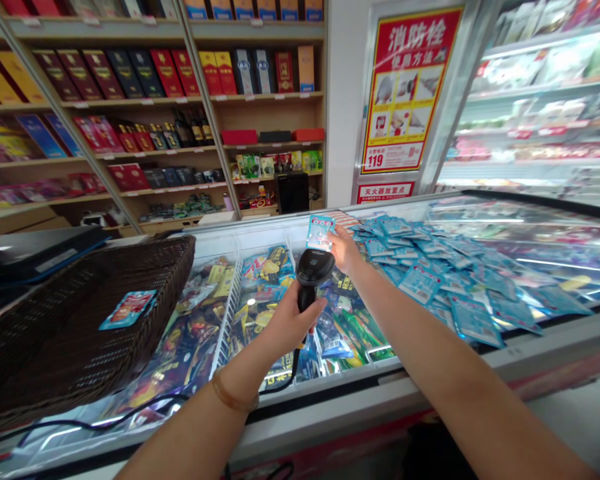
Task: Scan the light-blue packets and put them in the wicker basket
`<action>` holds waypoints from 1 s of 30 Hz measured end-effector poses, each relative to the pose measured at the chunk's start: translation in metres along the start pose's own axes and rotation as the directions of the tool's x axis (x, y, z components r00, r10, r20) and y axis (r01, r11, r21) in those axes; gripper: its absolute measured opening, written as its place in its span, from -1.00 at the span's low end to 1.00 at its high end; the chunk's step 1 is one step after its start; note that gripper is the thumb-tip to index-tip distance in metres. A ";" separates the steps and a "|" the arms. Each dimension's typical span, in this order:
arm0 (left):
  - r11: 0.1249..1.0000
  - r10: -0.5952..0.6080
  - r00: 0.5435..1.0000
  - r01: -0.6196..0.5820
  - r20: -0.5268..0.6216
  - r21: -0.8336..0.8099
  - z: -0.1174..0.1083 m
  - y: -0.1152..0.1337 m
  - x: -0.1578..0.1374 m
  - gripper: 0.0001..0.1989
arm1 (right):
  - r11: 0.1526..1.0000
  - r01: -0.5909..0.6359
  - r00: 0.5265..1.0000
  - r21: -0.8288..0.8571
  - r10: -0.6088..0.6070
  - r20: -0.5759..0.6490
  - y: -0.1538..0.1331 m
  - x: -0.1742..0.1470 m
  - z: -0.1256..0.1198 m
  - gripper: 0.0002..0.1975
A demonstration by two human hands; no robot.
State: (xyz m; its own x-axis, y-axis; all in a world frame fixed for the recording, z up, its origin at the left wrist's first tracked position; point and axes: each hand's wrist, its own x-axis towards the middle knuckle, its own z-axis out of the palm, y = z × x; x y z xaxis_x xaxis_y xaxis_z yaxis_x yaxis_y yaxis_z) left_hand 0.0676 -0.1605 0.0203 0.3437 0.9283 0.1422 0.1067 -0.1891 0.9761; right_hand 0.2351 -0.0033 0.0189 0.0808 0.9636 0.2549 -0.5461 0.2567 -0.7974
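A black handheld barcode scanner (pixel 314 268) stands upright in my left hand (pixel 287 320), whose fingers wrap its handle. Just beyond its head, my right hand (pixel 344 249) pinches a small light-blue packet (pixel 321 231) by its right edge, the printed face turned toward me. Many similar blue packets (pixel 420 283) lie heaped on the freezer's glass top to the right. One more blue packet with a red print (pixel 129 309) rests in the brown wicker basket (pixel 180 267) at the left.
Under the glass, the chest freezer (pixel 340 393) holds wrapped frozen goods split by a white wire divider (pixel 226 323). A black cable (pixel 155 402) runs across the glass from the scanner's side. Shelves of boxes and bottles (pixel 155 137) stand behind, with a red fire-hydrant poster (pixel 410 90) on the wall.
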 end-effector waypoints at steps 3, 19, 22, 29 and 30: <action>1.000 0.002 1.000 -0.002 0.001 0.004 0.000 0.000 0.000 -0.64 | 1.000 0.006 1.000 0.004 -0.006 0.001 0.001 0.000 0.001 -0.70; 0.976 -0.116 0.885 0.018 -0.450 -0.216 -0.059 0.029 0.003 -0.60 | 0.951 -0.266 0.964 -0.157 0.264 -0.031 0.048 -0.007 0.060 -0.81; 0.969 -0.106 0.833 -0.036 -0.543 -0.245 -0.109 0.047 -0.016 -0.56 | 0.918 -0.361 0.931 -0.162 0.364 -0.013 0.069 -0.013 0.114 -0.82; 0.971 -0.098 0.585 -0.120 -0.805 -0.205 -0.194 0.056 -0.071 -0.68 | 0.861 -0.484 0.854 -0.158 0.504 0.131 0.110 -0.031 0.230 -0.81; 0.972 -0.103 0.563 -0.120 -0.820 -0.204 -0.199 0.054 -0.076 -0.68 | 0.857 -0.493 0.844 -0.151 0.513 0.158 0.115 -0.032 0.238 -0.81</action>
State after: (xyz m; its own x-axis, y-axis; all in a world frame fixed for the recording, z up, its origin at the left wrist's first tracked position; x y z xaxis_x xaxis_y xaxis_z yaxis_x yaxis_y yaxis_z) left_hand -0.1383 -0.1774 0.0949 -0.5829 0.8045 0.1139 -0.1279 -0.2293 0.9649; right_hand -0.0285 -0.0225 0.0494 -0.3435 0.9329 -0.1078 -0.3823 -0.2438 -0.8913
